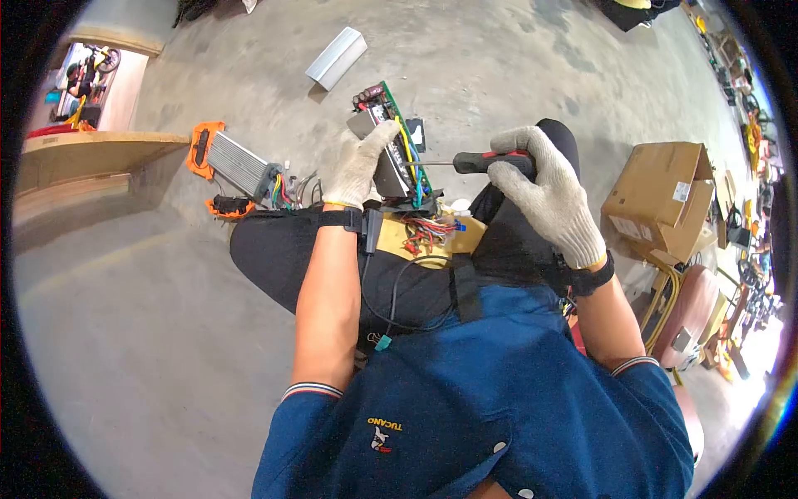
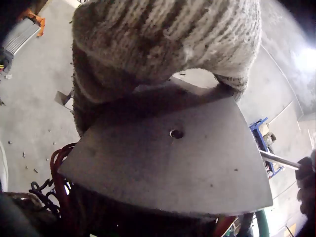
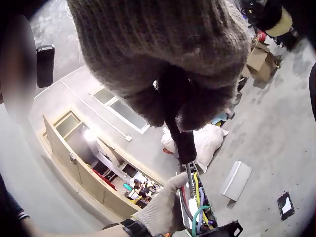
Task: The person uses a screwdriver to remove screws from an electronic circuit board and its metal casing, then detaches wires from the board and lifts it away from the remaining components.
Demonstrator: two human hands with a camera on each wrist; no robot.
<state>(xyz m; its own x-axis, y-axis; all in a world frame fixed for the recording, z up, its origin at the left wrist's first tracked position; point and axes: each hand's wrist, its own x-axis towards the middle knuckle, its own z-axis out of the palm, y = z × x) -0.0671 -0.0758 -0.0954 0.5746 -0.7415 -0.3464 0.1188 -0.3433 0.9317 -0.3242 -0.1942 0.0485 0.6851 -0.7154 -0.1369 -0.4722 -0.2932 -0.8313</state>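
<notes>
My gloved left hand (image 1: 356, 166) grips a circuit board assembly (image 1: 395, 145) with a flat grey metal plate along its side. In the left wrist view this metal plate (image 2: 168, 163) fills the middle, with one round hole, below the knitted glove (image 2: 163, 44). Yellow, blue and green wires run along the board's right side. My gloved right hand (image 1: 553, 195) holds a screwdriver (image 1: 474, 162) by its black and red handle. Its shaft points left, the tip overlapping the board's wired side. The right wrist view shows the screwdriver handle (image 3: 185, 145) above the board (image 3: 200, 210).
On the concrete floor ahead lies a silver metal housing (image 1: 337, 58). A finned housing (image 1: 241, 162) with orange end pieces and loose wires sits to the left. Bundled coloured wires (image 1: 428, 233) lie between the legs, over a yellow surface. A cardboard box (image 1: 657, 191) stands at right.
</notes>
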